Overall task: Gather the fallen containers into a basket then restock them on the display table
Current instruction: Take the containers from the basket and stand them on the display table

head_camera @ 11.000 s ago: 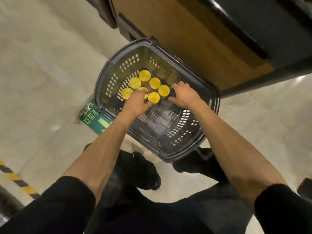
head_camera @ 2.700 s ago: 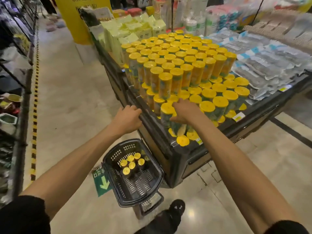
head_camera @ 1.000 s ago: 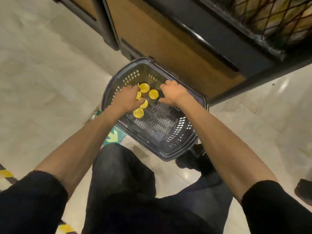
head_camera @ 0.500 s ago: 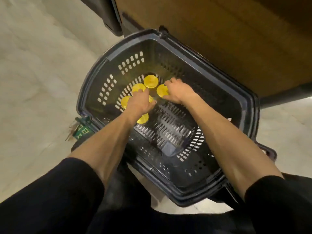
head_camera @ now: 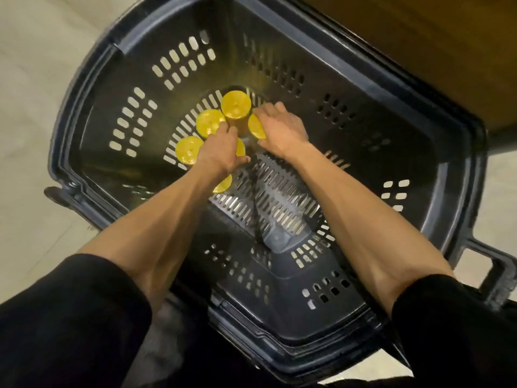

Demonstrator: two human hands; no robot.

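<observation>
Yellow-lidded containers (head_camera: 236,106) stand packed together in the far corner of the black shopping basket (head_camera: 377,88), which sits on pale floor (head_camera: 25,88) against a wooden display-table panel (head_camera: 419,46). The left hand (head_camera: 221,152) curls round one container, hemmed in by its neighbours. The right hand (head_camera: 279,131) grips another.

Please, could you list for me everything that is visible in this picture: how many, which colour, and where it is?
containers: six lids visible, yellow, clustered upright at the basket's far end
basket: one, dark grey, slotted walls, on the floor
basket handle: one, dark, lower right, outside the rim
floor: pale tiles, left side
display table: only a brown side panel shows, upper right
sleeves: two, black, bottom corners
left grip: one, curled round a container partly hidden beneath it
right grip: one, fingers curled round the rightmost container
</observation>
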